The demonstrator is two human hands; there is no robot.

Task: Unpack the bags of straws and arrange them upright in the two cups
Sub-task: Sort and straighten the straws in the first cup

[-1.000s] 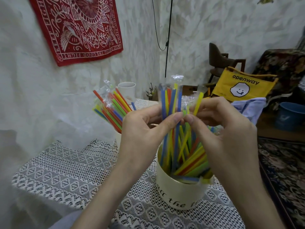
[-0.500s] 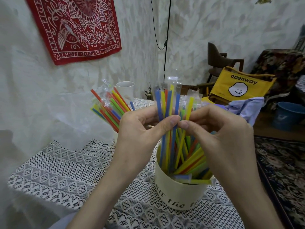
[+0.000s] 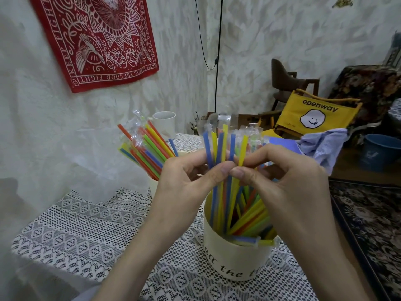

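A cream cup with black lettering (image 3: 234, 259) stands on the lace-covered table (image 3: 86, 231) and holds a bundle of coloured wrapped straws (image 3: 225, 148). My left hand (image 3: 184, 183) and my right hand (image 3: 288, 187) meet above the cup, thumbs touching, and both pinch the upright straws near their upper part. Some straws lie slanted low inside the cup under my right hand. Behind my left hand a second cup (image 3: 153, 185), mostly hidden, holds another bunch of straws (image 3: 145, 146) that fans out to the left.
A white mug (image 3: 164, 122) stands at the table's far edge by the wall. To the right are a yellow folding chair (image 3: 312, 116), a striped cloth (image 3: 325, 146), a blue bucket (image 3: 379, 153) and a patterned rug (image 3: 368, 224).
Both hands have drawn slightly closer together on the straws, and the bundle stands a little more upright. The view has shifted slightly.
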